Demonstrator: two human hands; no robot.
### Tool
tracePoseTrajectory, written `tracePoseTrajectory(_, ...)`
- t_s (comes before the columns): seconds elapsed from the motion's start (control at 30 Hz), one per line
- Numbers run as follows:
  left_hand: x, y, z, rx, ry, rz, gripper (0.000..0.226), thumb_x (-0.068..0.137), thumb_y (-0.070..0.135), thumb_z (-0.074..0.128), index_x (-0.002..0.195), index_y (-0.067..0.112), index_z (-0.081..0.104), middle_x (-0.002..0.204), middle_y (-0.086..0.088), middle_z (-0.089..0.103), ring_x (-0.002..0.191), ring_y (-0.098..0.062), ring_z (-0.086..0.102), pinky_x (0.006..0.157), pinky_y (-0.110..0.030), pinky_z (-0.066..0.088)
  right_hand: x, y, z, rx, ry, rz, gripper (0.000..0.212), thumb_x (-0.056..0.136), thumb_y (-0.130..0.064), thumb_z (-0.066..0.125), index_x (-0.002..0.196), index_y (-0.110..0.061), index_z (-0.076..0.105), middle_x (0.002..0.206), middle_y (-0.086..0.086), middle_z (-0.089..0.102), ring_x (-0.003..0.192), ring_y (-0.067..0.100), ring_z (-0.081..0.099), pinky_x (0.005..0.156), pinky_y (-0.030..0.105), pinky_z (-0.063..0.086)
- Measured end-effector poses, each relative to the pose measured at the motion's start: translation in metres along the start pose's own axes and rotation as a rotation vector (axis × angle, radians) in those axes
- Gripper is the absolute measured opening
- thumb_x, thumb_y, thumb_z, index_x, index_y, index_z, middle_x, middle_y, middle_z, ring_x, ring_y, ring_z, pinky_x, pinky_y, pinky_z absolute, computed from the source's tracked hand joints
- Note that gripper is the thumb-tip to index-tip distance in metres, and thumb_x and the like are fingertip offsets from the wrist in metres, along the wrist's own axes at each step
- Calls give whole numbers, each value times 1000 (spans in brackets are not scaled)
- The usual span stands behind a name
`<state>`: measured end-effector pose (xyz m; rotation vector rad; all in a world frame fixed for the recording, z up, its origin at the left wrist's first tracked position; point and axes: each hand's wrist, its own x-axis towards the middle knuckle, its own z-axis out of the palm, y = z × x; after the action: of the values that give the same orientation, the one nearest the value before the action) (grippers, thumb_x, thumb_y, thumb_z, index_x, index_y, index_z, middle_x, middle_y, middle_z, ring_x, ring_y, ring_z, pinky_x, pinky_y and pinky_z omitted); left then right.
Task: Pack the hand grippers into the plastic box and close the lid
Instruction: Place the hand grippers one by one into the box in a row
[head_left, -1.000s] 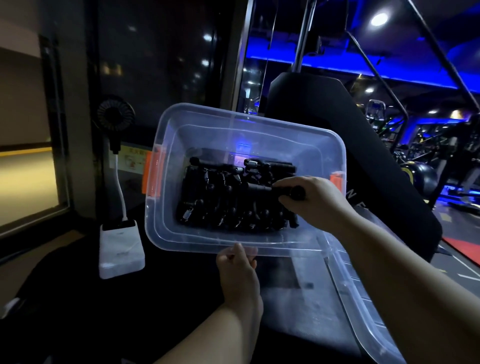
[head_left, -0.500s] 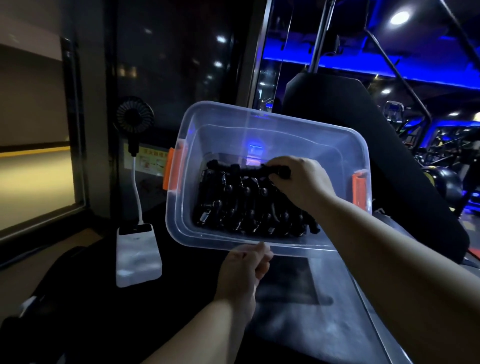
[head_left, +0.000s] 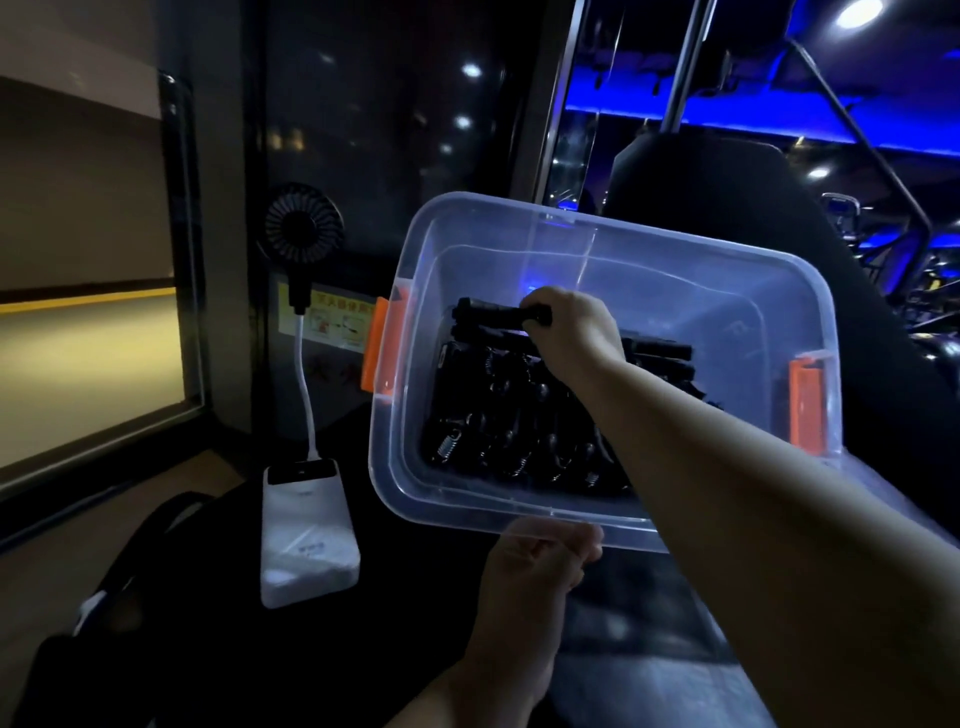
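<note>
Our right hand (head_left: 571, 338) is clenched around one black foam-handled hand gripper (head_left: 498, 317), holding it just above the heap of black spring hand grippers (head_left: 498, 436) inside the clear plastic box (head_left: 519, 506) with orange side latches (head_left: 382, 351). The box is lidless and tilted towards us. Our left hand (head_left: 535, 566) pinches its near rim. To the left stand a white power bank (head_left: 306, 535) and a small black fan (head_left: 304, 226).

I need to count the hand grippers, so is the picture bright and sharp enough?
Head view: dim, blue-tinted light; the black hand grippers merge into one dark mass, only springs glinting; a blue reflection sits on the far wall of the plastic box; the right hand and forearm cover part of the pile.
</note>
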<state>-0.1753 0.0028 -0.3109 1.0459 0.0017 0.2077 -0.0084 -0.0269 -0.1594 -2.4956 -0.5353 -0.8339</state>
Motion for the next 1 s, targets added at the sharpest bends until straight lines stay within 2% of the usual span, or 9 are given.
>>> tracePoseTrajectory(0.1,1,0,-1,25,0,11,25,78,9,72,59,27,69,73,-3,70,74,-12,59,65,-17,46,9,1,16,-64,-70,13,21,91,-27,55,110,-26,63,109,7,66,103,31,57,78,32,41)
tracePoseTrajectory(0.27,2,0,-1,45,-2,38,30,77,7,72,56,28,68,70,-3,69,70,-9,60,62,-15,46,15,2,32,-197,-234,117,33,97,-46,35,121,-26,46,127,9,51,121,30,42,92,46,32)
tracePoseTrajectory(0.4,1,0,-2,55,-12,54,31,77,2,69,56,25,68,68,-3,69,67,-5,60,60,-14,45,16,7,33,-264,-234,109,42,94,-53,35,128,-28,37,134,9,45,128,28,32,97,49,28)
tracePoseTrajectory(0.53,3,-2,-4,85,-21,83,38,80,-2,64,58,29,69,71,-1,70,70,-6,61,62,-16,46,9,8,30,-263,-178,83,60,89,-63,39,140,-33,28,143,5,33,134,27,23,105,48,23)
tracePoseTrajectory(0.63,4,-4,-4,63,-21,88,36,80,-4,63,61,26,70,71,-2,70,70,-11,59,62,-19,44,-9,7,23,-208,-85,40,60,87,-64,41,137,-32,32,141,3,33,134,26,23,105,46,22)
tracePoseTrajectory(0.73,5,-5,-2,9,0,71,23,78,-4,66,65,15,68,66,-4,68,63,-12,54,55,-16,43,-39,11,10,-104,-5,32,54,88,-61,44,132,-31,38,137,3,37,132,26,25,104,45,23)
tracePoseTrajectory(0.83,6,-6,0,-50,50,28,22,79,-4,66,66,14,66,65,-4,69,59,-10,58,52,-15,45,-73,25,-8,-32,32,29,50,88,-56,47,130,-29,44,134,4,42,130,26,26,104,44,24)
tracePoseTrajectory(1.0,5,-8,0,34,77,20,16,84,3,63,79,17,65,75,-1,74,71,-10,66,64,-20,47,-118,57,-44,-95,68,9,36,88,-49,54,115,-26,60,126,2,53,127,26,33,101,41,27)
